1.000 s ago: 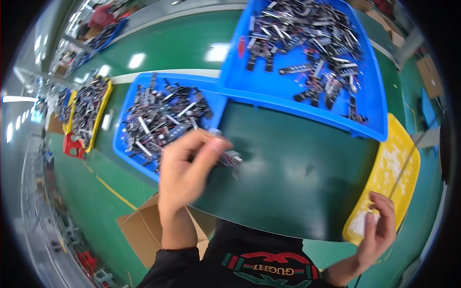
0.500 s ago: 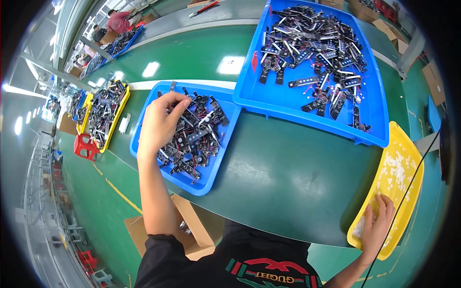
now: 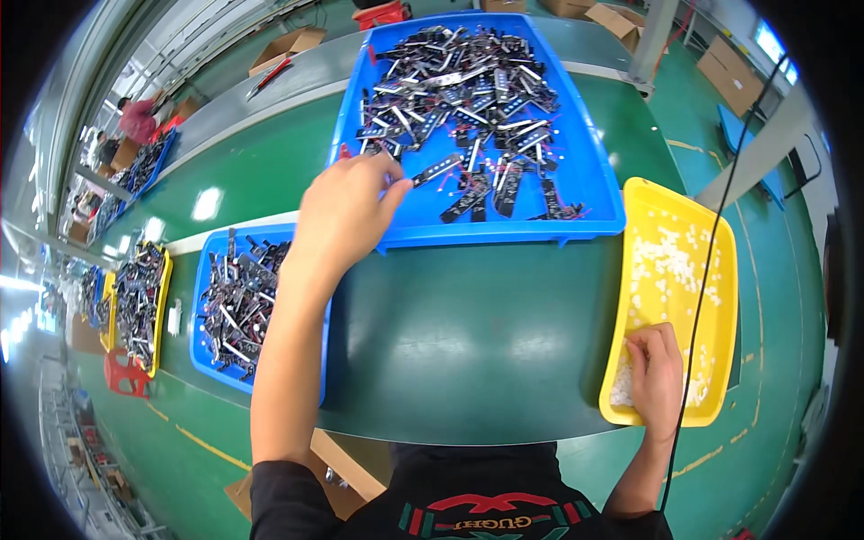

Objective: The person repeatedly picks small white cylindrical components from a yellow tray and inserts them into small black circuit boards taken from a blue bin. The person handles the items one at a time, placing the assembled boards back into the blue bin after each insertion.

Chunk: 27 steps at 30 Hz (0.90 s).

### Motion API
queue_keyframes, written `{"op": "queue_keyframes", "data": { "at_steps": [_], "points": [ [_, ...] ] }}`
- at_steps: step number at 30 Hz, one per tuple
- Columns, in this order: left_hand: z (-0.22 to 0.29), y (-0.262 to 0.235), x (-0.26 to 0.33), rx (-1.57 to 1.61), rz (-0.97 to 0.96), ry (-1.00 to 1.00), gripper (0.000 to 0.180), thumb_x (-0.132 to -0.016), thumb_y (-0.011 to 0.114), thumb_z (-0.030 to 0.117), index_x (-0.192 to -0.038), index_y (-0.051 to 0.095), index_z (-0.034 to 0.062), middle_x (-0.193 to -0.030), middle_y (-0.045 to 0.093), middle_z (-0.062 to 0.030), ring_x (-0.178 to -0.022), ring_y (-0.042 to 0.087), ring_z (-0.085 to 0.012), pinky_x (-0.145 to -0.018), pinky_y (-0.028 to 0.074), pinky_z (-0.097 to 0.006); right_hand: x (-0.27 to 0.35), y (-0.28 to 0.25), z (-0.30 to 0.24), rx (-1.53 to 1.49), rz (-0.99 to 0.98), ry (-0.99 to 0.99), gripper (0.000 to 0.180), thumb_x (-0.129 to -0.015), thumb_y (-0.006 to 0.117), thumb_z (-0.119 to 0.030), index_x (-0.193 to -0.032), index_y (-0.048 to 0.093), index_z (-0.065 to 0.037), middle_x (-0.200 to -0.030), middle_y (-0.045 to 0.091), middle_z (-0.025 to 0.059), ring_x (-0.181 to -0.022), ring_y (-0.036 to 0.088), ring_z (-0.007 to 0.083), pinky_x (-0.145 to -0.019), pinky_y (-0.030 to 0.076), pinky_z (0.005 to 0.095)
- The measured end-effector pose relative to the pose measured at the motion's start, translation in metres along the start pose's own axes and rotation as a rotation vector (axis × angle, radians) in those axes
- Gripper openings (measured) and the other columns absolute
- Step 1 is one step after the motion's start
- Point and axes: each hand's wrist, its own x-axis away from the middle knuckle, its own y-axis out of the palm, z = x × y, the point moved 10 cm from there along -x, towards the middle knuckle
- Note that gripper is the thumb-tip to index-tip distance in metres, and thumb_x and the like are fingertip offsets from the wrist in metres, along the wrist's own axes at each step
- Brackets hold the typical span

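My left hand (image 3: pixel 351 211) reaches over the near-left rim of the large blue tray (image 3: pixel 405 236). Its thumb and fingers are closed at the end of a narrow black circuit board strip (image 3: pixel 438 169) with silvery squares. Wires and more such boards (image 3: pixel 477 99) are heaped in that tray. On the right, my right hand (image 3: pixel 657 373) is down inside the yellow tray (image 3: pixel 727 324), fingers bent together at the near-left side. Small white pieces (image 3: pixel 670 256) lie scattered there, with more piled under the hand. Whatever its fingertips pinch is hidden.
A smaller blue tray (image 3: pixel 200 337) full of similar boards stands left, partly behind my left forearm. Further left are a filled yellow tray (image 3: pixel 164 310) and a red stool (image 3: pixel 126 373). A cardboard box (image 3: pixel 346 468) sits below the table edge. A black cable (image 3: pixel 711 243) hangs across the yellow tray.
My left hand has moved from the smaller blue tray to the large one, rightward and away from me. My right hand stays in the yellow tray, its fingers drawn closer together. The view has shifted.
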Motion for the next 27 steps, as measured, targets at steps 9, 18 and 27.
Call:
{"op": "queue_keyframes", "data": {
  "at_steps": [9,18,27],
  "points": [
    [-0.007,0.091,-0.081,0.149,-0.329,0.074,0.044,-0.073,0.075,0.010,-0.114,0.061,0.0058,-0.097,0.067,-0.0139,-0.092,0.064,-0.0265,-0.081,0.049,-0.037,-0.001,-0.012,0.000,-0.009,0.099,-0.054,0.012,-0.074,0.064,0.005,-0.084,0.058,0.002,-0.086,0.055,0.0145,-0.080,0.054,0.0334,-0.071,0.046,0.0400],
    [-0.006,0.023,-0.033,0.542,-0.025,-0.067,0.031,-0.080,0.069,0.009,-0.110,0.064,0.0010,-0.082,0.061,-0.0055,-0.074,0.060,-0.0154,-0.066,0.049,-0.030,0.002,-0.016,0.011,0.043,0.144,0.051,0.010,-0.075,0.063,0.005,-0.083,0.058,0.002,-0.081,0.055,0.0143,-0.076,0.055,0.0336,-0.066,0.045,0.0401],
    [0.018,0.048,0.080,1.696,-0.010,-0.262,0.027,-0.082,0.065,0.008,-0.107,0.057,-0.0011,-0.093,0.060,-0.0088,-0.069,0.060,-0.0176,-0.057,0.049,-0.026,0.004,-0.038,0.005,-0.071,0.304,0.010,0.013,-0.080,0.060,0.010,-0.091,0.060,0.003,-0.086,0.055,0.0112,-0.072,0.056,0.0212,-0.064,0.047,0.0273]
  ]
}}
